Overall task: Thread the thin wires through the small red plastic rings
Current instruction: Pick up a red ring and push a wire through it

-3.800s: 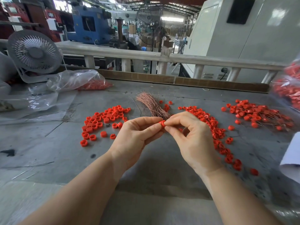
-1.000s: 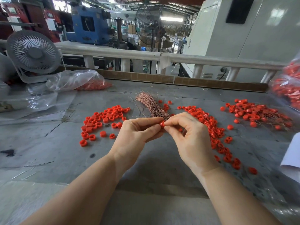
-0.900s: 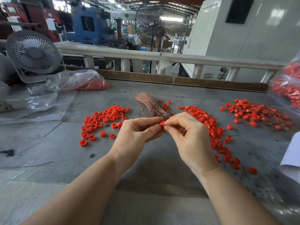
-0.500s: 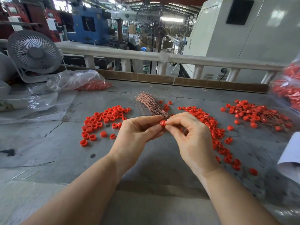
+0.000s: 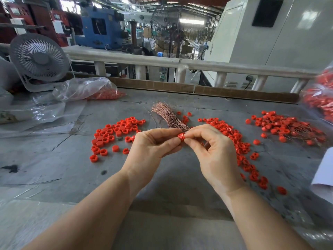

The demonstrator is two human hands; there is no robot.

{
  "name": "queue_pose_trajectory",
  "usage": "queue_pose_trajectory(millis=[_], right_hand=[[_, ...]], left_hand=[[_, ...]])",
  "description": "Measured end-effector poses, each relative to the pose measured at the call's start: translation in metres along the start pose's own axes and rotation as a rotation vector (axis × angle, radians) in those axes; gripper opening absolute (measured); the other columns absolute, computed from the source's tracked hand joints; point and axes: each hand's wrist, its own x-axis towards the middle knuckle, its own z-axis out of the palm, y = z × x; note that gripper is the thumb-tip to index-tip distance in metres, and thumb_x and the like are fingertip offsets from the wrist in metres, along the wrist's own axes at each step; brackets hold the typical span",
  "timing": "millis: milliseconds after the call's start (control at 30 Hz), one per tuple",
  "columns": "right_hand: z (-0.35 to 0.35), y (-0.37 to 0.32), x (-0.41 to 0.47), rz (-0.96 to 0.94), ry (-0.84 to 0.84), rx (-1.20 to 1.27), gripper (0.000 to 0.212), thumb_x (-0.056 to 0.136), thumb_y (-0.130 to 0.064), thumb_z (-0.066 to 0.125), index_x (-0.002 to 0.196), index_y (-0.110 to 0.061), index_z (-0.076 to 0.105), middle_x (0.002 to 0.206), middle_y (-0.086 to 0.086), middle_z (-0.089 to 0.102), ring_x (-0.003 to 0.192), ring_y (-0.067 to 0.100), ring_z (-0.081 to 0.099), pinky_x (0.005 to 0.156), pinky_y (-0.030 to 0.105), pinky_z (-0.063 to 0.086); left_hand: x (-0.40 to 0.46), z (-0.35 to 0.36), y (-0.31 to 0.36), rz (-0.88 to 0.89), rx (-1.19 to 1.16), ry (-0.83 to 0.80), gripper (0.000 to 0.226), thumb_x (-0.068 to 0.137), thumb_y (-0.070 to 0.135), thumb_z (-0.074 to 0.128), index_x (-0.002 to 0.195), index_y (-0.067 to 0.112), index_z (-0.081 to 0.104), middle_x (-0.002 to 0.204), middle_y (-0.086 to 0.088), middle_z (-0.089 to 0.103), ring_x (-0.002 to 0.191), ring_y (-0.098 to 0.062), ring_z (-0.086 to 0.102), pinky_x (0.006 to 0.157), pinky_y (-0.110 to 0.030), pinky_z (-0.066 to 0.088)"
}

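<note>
A small red plastic ring [image 5: 181, 136] is pinched between the fingertips of my left hand [image 5: 153, 147] and my right hand [image 5: 214, 154], held above the grey table [image 5: 162, 177]. A bundle of thin copper wires [image 5: 168, 115] lies on the table just behind my fingers; its near end is hidden by them. Whether a wire is in the ring is too small to tell. Loose red rings [image 5: 115, 131] lie to the left, another scatter of rings [image 5: 239, 143] runs along the right, and rings with wires in them [image 5: 284, 126] are heaped at the far right.
A clear plastic bag of red parts [image 5: 86, 89] and a grey fan [image 5: 38, 59] stand at the back left. Another bag of red parts [image 5: 320, 94] hangs at the right edge above a white sheet [image 5: 324, 174]. A rail [image 5: 180, 63] borders the table's far side.
My hands stay almost still, pinching the ring in the same place. My right fingers have shifted slightly on it.
</note>
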Motion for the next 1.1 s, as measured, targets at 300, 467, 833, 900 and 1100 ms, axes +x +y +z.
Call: queue_pose_trajectory(millis=[300, 467, 833, 900, 1100], right_hand=[[0.0006, -0.0001, 0.0000, -0.003, 0.010, -0.017, 0.006, 0.078, -0.008, 0.064, 0.077, -0.009, 0.069, 0.078, -0.005, 0.063, 0.076, 0.005, 0.056, 0.069, 0.010, 0.039], [0.0005, -0.0005, -0.0003, 0.001, 0.006, -0.018, 0.006, 0.078, -0.008, 0.064, 0.077, -0.009, 0.069, 0.078, -0.006, 0.063, 0.076, 0.006, 0.056, 0.069, 0.008, 0.037], [0.0002, -0.0010, -0.0001, 0.001, -0.016, -0.035, 0.007, 0.078, -0.009, 0.062, 0.079, -0.010, 0.069, 0.080, -0.008, 0.060, 0.077, 0.010, 0.058, 0.071, 0.019, 0.046], [-0.0003, -0.0010, -0.0001, -0.003, -0.019, -0.041, 0.007, 0.078, -0.009, 0.062, 0.079, -0.010, 0.069, 0.079, -0.008, 0.060, 0.076, 0.010, 0.057, 0.070, 0.019, 0.046], [-0.0007, -0.0018, 0.0010, 0.005, -0.026, -0.011, 0.006, 0.078, -0.006, 0.064, 0.078, -0.009, 0.069, 0.079, -0.007, 0.060, 0.076, 0.005, 0.056, 0.070, 0.009, 0.039]], left_hand=[[-0.0004, -0.0003, -0.0006, 0.001, 0.013, -0.013, 0.027, 0.062, 0.012, 0.066, 0.088, 0.009, 0.071, 0.081, -0.007, 0.074, 0.077, -0.014, 0.070, 0.067, -0.017, 0.054], [0.0013, -0.0004, -0.0025, -0.016, -0.007, -0.009, 0.027, 0.062, 0.010, 0.066, 0.088, 0.007, 0.070, 0.081, -0.008, 0.073, 0.076, -0.014, 0.070, 0.067, -0.018, 0.055], [0.0014, -0.0007, -0.0033, -0.023, 0.004, -0.035, 0.016, 0.074, 0.003, 0.063, 0.089, 0.005, 0.067, 0.078, -0.006, 0.072, 0.073, -0.014, 0.069, 0.068, -0.019, 0.055], [0.0014, -0.0003, -0.0035, -0.013, 0.035, -0.039, 0.014, 0.079, -0.001, 0.060, 0.090, 0.004, 0.066, 0.077, -0.005, 0.072, 0.072, -0.013, 0.068, 0.067, -0.019, 0.055], [0.0002, 0.0013, -0.0010, 0.055, 0.080, -0.032, 0.013, 0.079, -0.003, 0.060, 0.088, 0.004, 0.067, 0.076, -0.003, 0.072, 0.073, -0.013, 0.068, 0.067, -0.018, 0.054]])
